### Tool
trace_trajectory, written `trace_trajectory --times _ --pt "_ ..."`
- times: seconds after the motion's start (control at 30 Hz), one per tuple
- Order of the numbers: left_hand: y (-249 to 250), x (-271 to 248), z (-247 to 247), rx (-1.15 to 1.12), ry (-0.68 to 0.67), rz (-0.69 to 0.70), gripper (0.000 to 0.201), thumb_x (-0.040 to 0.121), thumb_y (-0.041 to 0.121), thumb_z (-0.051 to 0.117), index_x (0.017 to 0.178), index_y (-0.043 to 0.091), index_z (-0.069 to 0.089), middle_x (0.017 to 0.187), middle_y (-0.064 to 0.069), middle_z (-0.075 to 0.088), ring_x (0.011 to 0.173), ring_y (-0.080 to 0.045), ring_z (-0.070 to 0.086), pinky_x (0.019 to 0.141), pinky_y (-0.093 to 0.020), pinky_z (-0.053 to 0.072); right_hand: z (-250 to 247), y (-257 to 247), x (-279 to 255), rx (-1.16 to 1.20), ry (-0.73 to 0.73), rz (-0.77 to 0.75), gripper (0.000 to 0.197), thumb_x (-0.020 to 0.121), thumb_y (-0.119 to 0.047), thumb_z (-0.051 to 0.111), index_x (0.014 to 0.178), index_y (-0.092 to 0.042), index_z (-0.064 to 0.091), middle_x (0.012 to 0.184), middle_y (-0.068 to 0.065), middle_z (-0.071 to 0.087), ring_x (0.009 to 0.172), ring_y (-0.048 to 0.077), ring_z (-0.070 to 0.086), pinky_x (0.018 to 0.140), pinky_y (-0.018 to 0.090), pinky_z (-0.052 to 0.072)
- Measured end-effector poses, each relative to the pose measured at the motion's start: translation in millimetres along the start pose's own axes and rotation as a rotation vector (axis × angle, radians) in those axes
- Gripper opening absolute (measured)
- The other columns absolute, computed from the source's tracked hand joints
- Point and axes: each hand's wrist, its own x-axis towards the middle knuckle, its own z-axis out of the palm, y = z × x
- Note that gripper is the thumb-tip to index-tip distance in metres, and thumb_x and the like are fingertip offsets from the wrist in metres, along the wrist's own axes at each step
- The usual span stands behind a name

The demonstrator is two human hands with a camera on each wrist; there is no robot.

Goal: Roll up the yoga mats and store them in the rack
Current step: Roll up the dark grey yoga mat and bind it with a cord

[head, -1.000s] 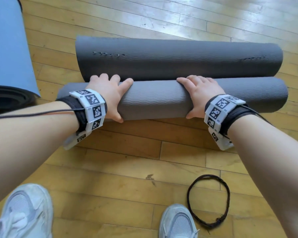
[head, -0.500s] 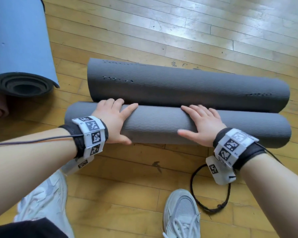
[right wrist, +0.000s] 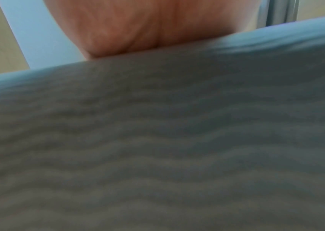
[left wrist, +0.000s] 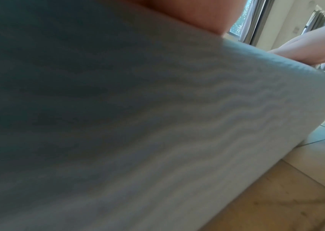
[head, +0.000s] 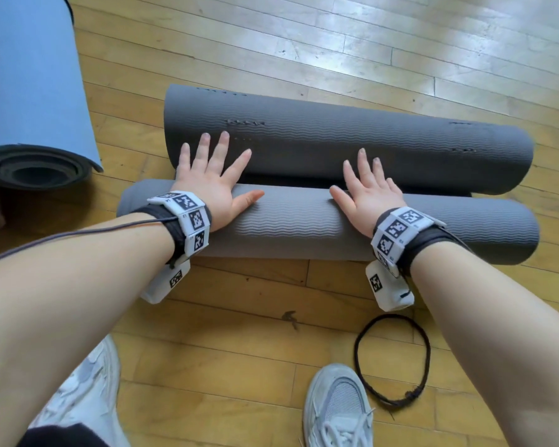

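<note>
A grey ribbed yoga mat [head: 288, 227] lies on the wooden floor, rolled from both ends into a near roll and a far roll [head: 352, 150] that lie side by side. My left hand [head: 212, 175] rests flat with spread fingers, palm on the near roll and fingertips on the far roll. My right hand [head: 367, 185] lies flat the same way, further right. Both wrist views are filled by the blurred grey mat surface [left wrist: 138, 125] [right wrist: 157, 140] under my palms.
A blue rolled mat [head: 29, 91] with a dark inner spiral lies at the left. A black cord loop [head: 392, 359] sits on the floor by my right shoe [head: 336, 411]. My left shoe [head: 88, 398] is at the lower left.
Both hands went from curling over the near roll to lying flat, fingers stretched forward onto the far roll. The two rolls have come closer together.
</note>
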Motion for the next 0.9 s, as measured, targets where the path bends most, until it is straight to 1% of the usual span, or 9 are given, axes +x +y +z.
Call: trace_trajectory --times 0.1,0.17,0.23,0.33,0.47,0.63,0.73,0.83,0.9 --pt "2 7 -4 0.003 0.008 -0.045 0.079 0.082 0.073 0.001 0.15 0.035 -0.011 0.157 -0.006 -0.023 0.145 -0.031 -0.018 0.115 -0.055 -0.01 -4 0 9 0.022 -0.002 0.008 0.07 0.096 -0.061 0.016 0.153 -0.026 -0.005 0.157 -0.002 -0.025 0.146 0.021 -0.018 0.12 0.045 0.002" --pt "5 7 -6 0.002 0.007 -0.088 0.074 0.087 0.07 0.004 0.15 0.034 -0.01 0.158 -0.006 -0.021 0.145 -0.031 -0.017 0.114 -0.056 -0.011 -6 1 15 0.03 0.011 0.012 0.071 0.096 -0.062 0.017 0.153 -0.027 -0.006 0.157 -0.001 -0.026 0.145 0.021 -0.02 0.119 0.046 0.0" --pt "9 2 -6 -0.005 -0.003 -0.097 0.072 0.089 0.067 0.003 0.151 0.033 -0.007 0.159 -0.006 -0.015 0.146 -0.031 -0.014 0.114 -0.057 -0.011 -9 1 22 0.036 0.026 0.015 0.072 0.095 -0.063 0.018 0.152 -0.027 -0.008 0.157 0.0 -0.026 0.145 0.021 -0.021 0.119 0.046 -0.001" --pt "11 -2 -4 -0.034 -0.028 -0.087 0.077 0.084 0.07 -0.003 0.152 0.032 -0.004 0.16 -0.005 -0.009 0.147 -0.03 -0.009 0.114 -0.057 -0.009 -12 1 28 0.047 0.03 0.012 0.074 0.095 -0.063 0.019 0.152 -0.027 -0.009 0.156 0.001 -0.027 0.145 0.022 -0.022 0.119 0.047 -0.002" --pt "8 14 -6 -0.054 -0.026 -0.09 0.078 0.084 0.071 -0.003 0.152 0.032 -0.004 0.16 -0.003 -0.008 0.147 -0.028 -0.009 0.115 -0.056 -0.008 -16 -1 34 0.047 0.07 0.026 0.073 0.096 -0.061 0.02 0.152 -0.025 -0.009 0.156 0.003 -0.027 0.145 0.022 -0.022 0.119 0.045 -0.002" --pt "2 38 -15 -0.098 -0.042 -0.115 0.081 0.082 0.073 -0.002 0.151 0.031 -0.008 0.159 -0.009 -0.014 0.147 -0.027 -0.012 0.116 -0.052 -0.009 -16 0 30 0.03 0.11 0.031 0.068 0.099 -0.055 0.018 0.154 -0.019 -0.002 0.159 0.003 -0.019 0.147 0.018 -0.012 0.119 0.039 0.005" --pt "2 43 -20 -0.099 -0.032 -0.111 0.082 0.081 0.073 -0.001 0.151 0.031 -0.009 0.159 -0.008 -0.017 0.146 -0.027 -0.014 0.115 -0.053 -0.01 -18 1 36 0.02 0.076 0.032 0.066 0.1 -0.053 0.016 0.154 -0.019 0.003 0.16 0.001 -0.016 0.148 0.017 -0.009 0.119 0.041 0.007" --pt "3 39 -21 -0.043 -0.017 -0.077 0.08 0.083 0.072 0.0 0.151 0.031 -0.01 0.159 -0.006 -0.018 0.146 -0.029 -0.015 0.113 -0.057 -0.012 -23 2 46 0.028 0.064 0.028 0.066 0.1 -0.054 0.017 0.154 -0.019 0.002 0.159 0.001 -0.018 0.147 0.018 -0.012 0.118 0.044 0.007" --pt "3 29 -18 0.003 -0.015 -0.051 0.081 0.081 0.073 -0.003 0.151 0.032 -0.009 0.159 -0.005 -0.015 0.146 -0.03 -0.013 0.112 -0.058 -0.012 -25 3 52 0.037 0.068 0.032 0.068 0.099 -0.055 0.018 0.154 -0.018 0.001 0.159 0.001 -0.021 0.147 0.019 -0.014 0.119 0.044 0.005"
